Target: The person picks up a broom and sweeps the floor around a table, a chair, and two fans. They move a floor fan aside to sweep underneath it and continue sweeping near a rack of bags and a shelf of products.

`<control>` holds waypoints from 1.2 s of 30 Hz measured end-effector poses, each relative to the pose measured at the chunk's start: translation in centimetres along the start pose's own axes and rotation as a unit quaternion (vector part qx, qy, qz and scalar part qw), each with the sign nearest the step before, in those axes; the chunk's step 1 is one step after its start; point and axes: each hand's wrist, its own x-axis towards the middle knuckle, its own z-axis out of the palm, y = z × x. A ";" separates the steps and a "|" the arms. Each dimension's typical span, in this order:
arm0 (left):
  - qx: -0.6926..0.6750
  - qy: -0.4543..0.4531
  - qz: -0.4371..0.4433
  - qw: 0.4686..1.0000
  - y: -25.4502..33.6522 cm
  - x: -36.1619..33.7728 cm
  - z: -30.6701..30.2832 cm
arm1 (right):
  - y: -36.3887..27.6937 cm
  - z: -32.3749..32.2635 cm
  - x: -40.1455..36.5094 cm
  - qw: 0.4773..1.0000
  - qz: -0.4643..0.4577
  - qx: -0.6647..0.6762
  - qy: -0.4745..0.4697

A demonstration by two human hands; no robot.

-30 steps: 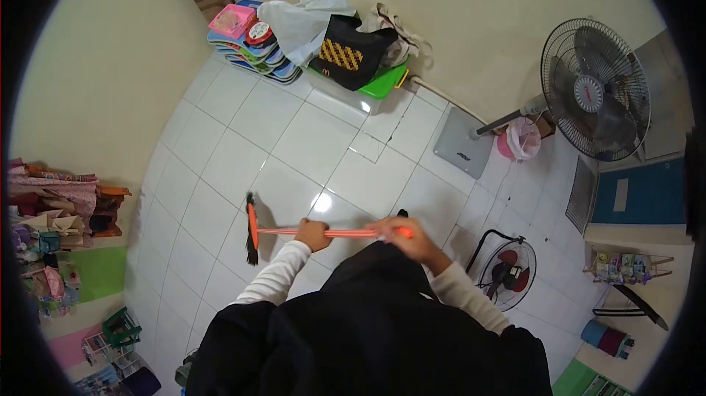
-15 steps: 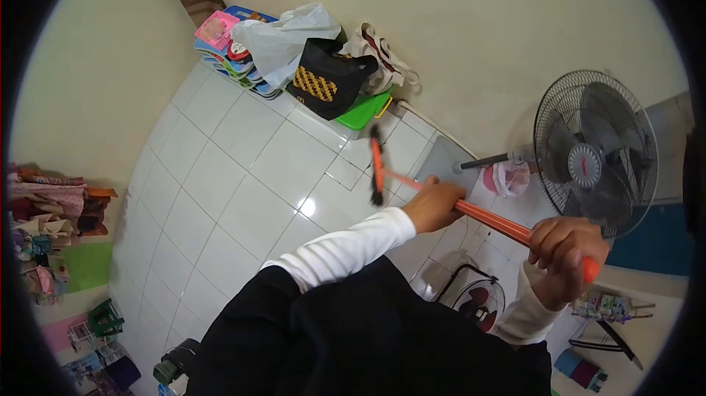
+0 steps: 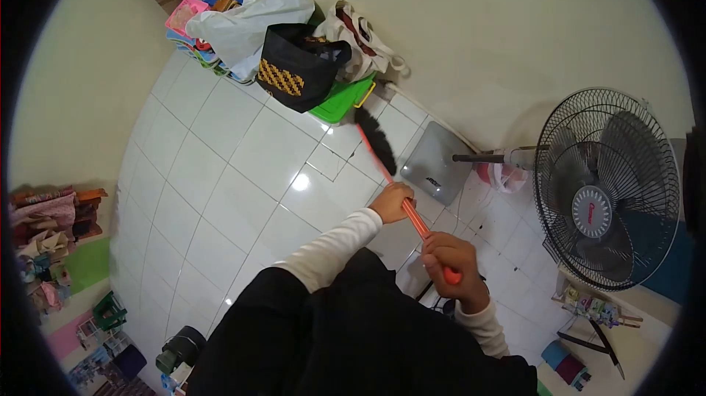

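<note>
My left hand (image 3: 392, 202) is wrapped round the orange handle of a broom (image 3: 415, 217), about midway along it. Close to me, my right hand (image 3: 450, 264) grips the top end, whose rounded orange tip sticks out below the fist. The black bristle head (image 3: 376, 141) is on the white tiled floor, between a green-lidded box (image 3: 340, 102) and the grey base of a standing fan (image 3: 434, 163). Its bristles point toward the wall.
A black bag (image 3: 301, 65), a white plastic bag (image 3: 254, 25) and a cream cloth bag (image 3: 357, 47) crowd the wall. The caged fan head (image 3: 604, 190) stands close on my right, with a pink bin (image 3: 504, 175) behind its pole. Small dark bits dot the floor nearby.
Both hands have moved left and the right hand also lower, bringing the handle steeper. The broom head has turned, its bristles now facing the wall beside the fan base. My view has shifted slightly.
</note>
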 end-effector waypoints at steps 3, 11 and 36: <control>0.044 -0.047 -0.097 0.993 1.7 -2.5 -2.7 | -0.2 -0.7 1.0 0.997 0.032 0.072 -0.014; 0.234 -0.191 -0.357 0.884 -6.7 -21.4 -10.3 | 6.8 12.9 1.3 0.963 0.028 0.217 -0.155; 0.142 0.234 -0.267 0.924 -5.6 -29.2 -27.1 | -12.1 30.4 17.3 0.889 -0.170 0.063 -0.420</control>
